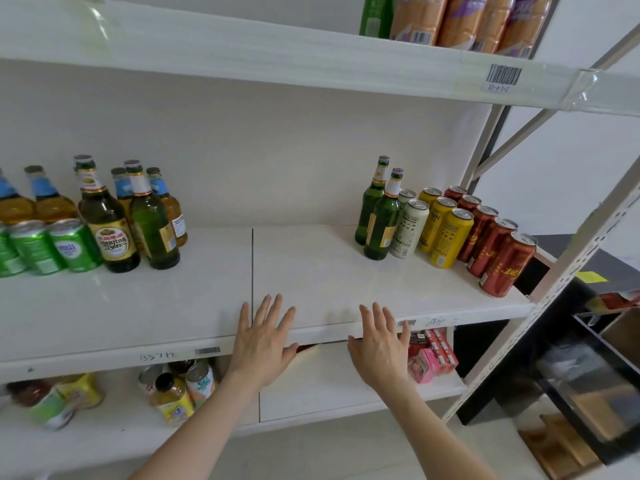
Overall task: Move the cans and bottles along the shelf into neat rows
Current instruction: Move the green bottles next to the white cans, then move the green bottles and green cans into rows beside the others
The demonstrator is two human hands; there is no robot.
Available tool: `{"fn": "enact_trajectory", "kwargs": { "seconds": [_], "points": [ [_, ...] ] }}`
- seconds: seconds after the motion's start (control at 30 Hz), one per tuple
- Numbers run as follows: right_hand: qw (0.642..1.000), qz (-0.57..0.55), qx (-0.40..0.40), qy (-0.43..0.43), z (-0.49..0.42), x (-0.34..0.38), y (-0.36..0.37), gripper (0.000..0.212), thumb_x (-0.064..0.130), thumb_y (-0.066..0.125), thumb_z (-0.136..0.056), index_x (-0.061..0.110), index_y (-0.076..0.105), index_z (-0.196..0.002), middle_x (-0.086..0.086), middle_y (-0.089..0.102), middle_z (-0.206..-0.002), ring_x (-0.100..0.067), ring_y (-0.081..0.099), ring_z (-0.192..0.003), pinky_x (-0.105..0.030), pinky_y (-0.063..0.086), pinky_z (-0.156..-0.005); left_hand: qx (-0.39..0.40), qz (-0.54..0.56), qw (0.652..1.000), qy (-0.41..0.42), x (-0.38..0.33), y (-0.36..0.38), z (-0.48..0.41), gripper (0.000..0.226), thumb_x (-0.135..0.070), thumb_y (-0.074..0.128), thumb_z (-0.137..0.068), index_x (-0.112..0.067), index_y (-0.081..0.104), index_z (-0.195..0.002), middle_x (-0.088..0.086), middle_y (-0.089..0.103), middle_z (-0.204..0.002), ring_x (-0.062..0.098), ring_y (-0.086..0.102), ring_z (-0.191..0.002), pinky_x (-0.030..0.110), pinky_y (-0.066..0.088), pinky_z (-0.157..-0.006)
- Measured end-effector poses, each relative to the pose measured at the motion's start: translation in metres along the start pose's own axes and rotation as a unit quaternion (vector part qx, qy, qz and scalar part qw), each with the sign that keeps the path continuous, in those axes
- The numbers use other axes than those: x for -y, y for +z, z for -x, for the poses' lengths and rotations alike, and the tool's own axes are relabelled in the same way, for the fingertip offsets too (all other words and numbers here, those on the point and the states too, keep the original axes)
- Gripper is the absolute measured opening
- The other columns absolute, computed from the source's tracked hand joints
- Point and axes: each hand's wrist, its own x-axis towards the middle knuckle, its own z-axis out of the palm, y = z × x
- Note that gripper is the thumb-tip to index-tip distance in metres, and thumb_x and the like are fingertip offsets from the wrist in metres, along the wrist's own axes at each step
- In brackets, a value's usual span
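On the white middle shelf (pixel 311 271), the left group holds green cans (pixel 72 245), a brown beer bottle (pixel 107 223), a green bottle (pixel 152 220) and several amber bottles with blue labels (pixel 48 199) behind. The right group stands in rows: two green bottles (pixel 381 220), white cans (pixel 410 228), yellow cans (pixel 450 237) and a row of red cans (pixel 502 261). My left hand (pixel 263 341) and my right hand (pixel 381 344) are held flat with fingers spread at the shelf's front edge, holding nothing, between the two groups.
The upper shelf (pixel 311 60) carries orange packs (pixel 467 19). The lower shelf has toppled cans and bottles (pixel 173 393) at left and pink cartons (pixel 433 355) at right. A slanted metal upright (pixel 554 282) bounds the right side, with dark boxes beyond it.
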Motion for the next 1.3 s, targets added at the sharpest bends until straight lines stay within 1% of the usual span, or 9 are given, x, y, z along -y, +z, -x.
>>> {"fn": "enact_trajectory", "kwargs": {
  "seconds": [0.07, 0.2, 0.4, 0.53, 0.7, 0.87, 1.07, 1.2, 1.3],
  "points": [
    [1.000, -0.004, 0.009, -0.004, 0.015, 0.013, -0.004, 0.065, 0.051, 0.037, -0.098, 0.024, 0.017, -0.153, -0.004, 0.016, -0.163, -0.025, 0.011, -0.150, -0.055, 0.006, -0.118, 0.007, -0.004, 1.000, -0.003, 0.008, -0.006, 0.017, 0.066, -0.055, 0.042, -0.096, -0.024, 0.029, -0.153, 0.010, 0.017, -0.163, 0.030, 0.012, -0.150, 0.059, 0.007, -0.118],
    [1.000, -0.022, 0.006, -0.011, 0.040, 0.046, -0.011, 0.064, 0.052, 0.036, -0.098, 0.025, 0.018, -0.153, -0.003, 0.018, -0.163, -0.024, 0.011, -0.150, -0.055, 0.008, -0.119, 0.011, -0.012, 1.000, -0.016, 0.030, -0.017, 0.051, 0.066, -0.056, 0.043, -0.095, -0.025, 0.031, -0.152, 0.011, 0.021, -0.162, 0.031, 0.014, -0.150, 0.060, 0.009, -0.117],
    [1.000, -0.027, -0.001, -0.015, 0.064, 0.102, -0.014, 0.064, 0.052, 0.036, -0.098, 0.024, 0.019, -0.153, -0.003, 0.019, -0.162, -0.024, 0.012, -0.150, -0.055, 0.009, -0.118, 0.029, -0.030, 0.999, -0.019, 0.072, -0.032, 0.082, 0.067, -0.059, 0.036, -0.096, -0.028, 0.023, -0.153, 0.009, 0.013, -0.164, 0.031, 0.007, -0.151, 0.059, 0.004, -0.118],
    [0.999, -0.036, -0.010, -0.006, 0.075, 0.144, -0.009, 0.062, 0.050, 0.037, -0.098, 0.023, 0.022, -0.152, -0.004, 0.022, -0.161, -0.023, 0.014, -0.149, -0.055, 0.011, -0.117, 0.036, -0.041, 0.998, -0.016, 0.109, -0.041, 0.099, 0.068, -0.060, 0.036, -0.096, -0.030, 0.017, -0.154, 0.008, 0.007, -0.164, 0.029, 0.002, -0.151, 0.057, -0.001, -0.117],
    [0.998, -0.058, -0.002, 0.008, 0.079, 0.205, 0.002, 0.062, 0.048, 0.037, -0.098, 0.023, 0.020, -0.152, -0.003, 0.021, -0.161, -0.023, 0.012, -0.150, -0.056, 0.009, -0.118, 0.053, -0.048, 0.997, -0.006, 0.166, -0.052, 0.117, 0.069, -0.059, 0.035, -0.096, -0.030, 0.013, -0.155, 0.008, 0.004, -0.165, 0.028, 0.000, -0.151, 0.057, -0.004, -0.117],
    [0.998, -0.066, 0.003, 0.006, 0.071, 0.254, 0.008, 0.063, 0.050, 0.036, -0.099, 0.024, 0.017, -0.153, -0.003, 0.018, -0.162, -0.024, 0.010, -0.150, -0.056, 0.007, -0.118, 0.063, -0.063, 0.996, -0.011, 0.217, -0.054, 0.123, 0.070, -0.060, 0.034, -0.096, -0.029, 0.012, -0.155, 0.008, 0.004, -0.165, 0.028, 0.000, -0.151, 0.057, -0.002, -0.118],
    [0.998, -0.067, 0.004, -0.011, 0.037, 0.294, 0.012, 0.066, 0.053, 0.034, -0.098, 0.025, 0.013, -0.154, -0.003, 0.014, -0.163, -0.023, 0.007, -0.151, -0.055, 0.002, -0.118, 0.050, -0.069, 0.996, -0.035, 0.264, -0.053, 0.108, 0.070, -0.060, 0.034, -0.096, -0.028, 0.014, -0.155, 0.010, 0.007, -0.164, 0.029, 0.003, -0.151, 0.057, 0.002, -0.118],
    [0.997, -0.066, -0.019, -0.029, 0.008, 0.314, 0.014, 0.065, 0.053, 0.035, -0.098, 0.024, 0.016, -0.153, -0.004, 0.018, -0.162, -0.024, 0.010, -0.150, -0.056, 0.004, -0.118, 0.037, -0.077, 0.995, -0.059, 0.289, -0.049, 0.091, 0.071, -0.059, 0.035, -0.096, -0.027, 0.014, -0.155, 0.010, 0.008, -0.164, 0.028, 0.005, -0.151, 0.057, 0.005, -0.118],
    [0.996, -0.074, -0.021, -0.039, -0.012, 0.329, 0.019, 0.065, 0.054, 0.036, -0.097, 0.025, 0.018, -0.152, -0.003, 0.020, -0.162, -0.024, 0.013, -0.149, -0.056, 0.005, -0.118, 0.028, -0.078, 0.994, -0.073, 0.305, -0.047, 0.080, 0.071, -0.059, 0.036, -0.095, -0.026, 0.016, -0.155, 0.012, 0.012, -0.163, 0.029, 0.008, -0.151, 0.057, 0.006, -0.118]
  ]
}}
